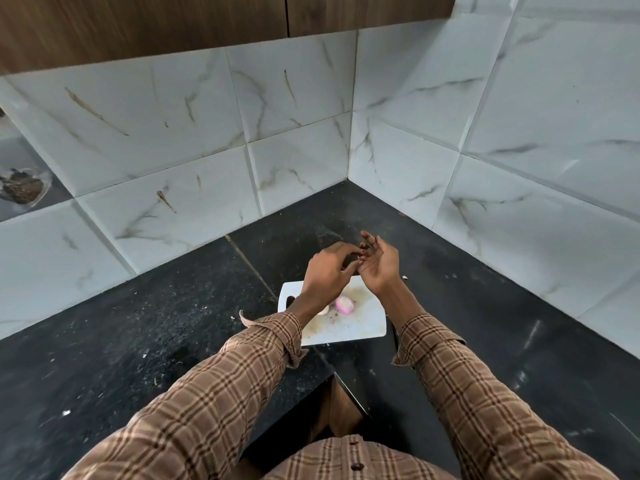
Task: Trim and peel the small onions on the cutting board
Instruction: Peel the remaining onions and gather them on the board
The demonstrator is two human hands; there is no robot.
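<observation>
- Already, one peeled pink onion [344, 304] lies on the white cutting board [360, 327], just below your wrists.
- Your left hand [329, 271] curls its fingertips against your right hand [379, 263], palm up, fingers loose; whether either pinches skin, I cannot tell.
- Any onions left are hidden.

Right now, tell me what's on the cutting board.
On the cutting board: one pink peeled onion, a pale piece beside it, and small scraps. The left hand and wrist cover part of the board, so anything beneath them is hidden.
</observation>
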